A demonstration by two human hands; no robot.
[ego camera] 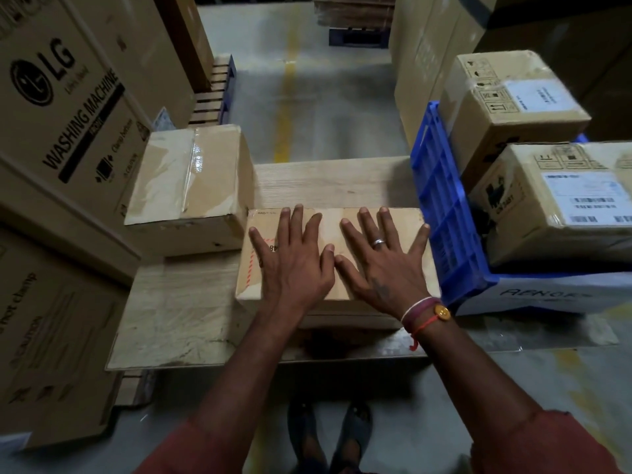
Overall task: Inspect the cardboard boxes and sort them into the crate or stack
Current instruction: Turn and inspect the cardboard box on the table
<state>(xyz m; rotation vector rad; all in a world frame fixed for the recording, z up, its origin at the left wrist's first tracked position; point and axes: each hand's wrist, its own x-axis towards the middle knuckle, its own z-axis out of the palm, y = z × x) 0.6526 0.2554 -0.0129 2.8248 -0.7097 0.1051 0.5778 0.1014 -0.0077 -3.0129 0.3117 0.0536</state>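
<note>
A flat cardboard box [333, 217] with a red dashed mark lies on a low wooden table [328, 181] in front of me. My left hand [294, 254] and my right hand [379, 258] both rest flat on its top, fingers spread and straight. A taped cardboard box [191, 176] stands on the table to the left, touching the flat box's corner. On the right is a blue plastic crate [444, 213] holding two labelled cardboard boxes, one in front [561, 200] and one behind [509, 107].
Large LG washing machine cartons [65, 107] wall off the left side. More tall cartons [431, 46] stand at the back right. A concrete aisle with a yellow line [287, 97] runs ahead. A pallet of flat cardboard [355, 15] sits far back. My feet [328, 436] are below.
</note>
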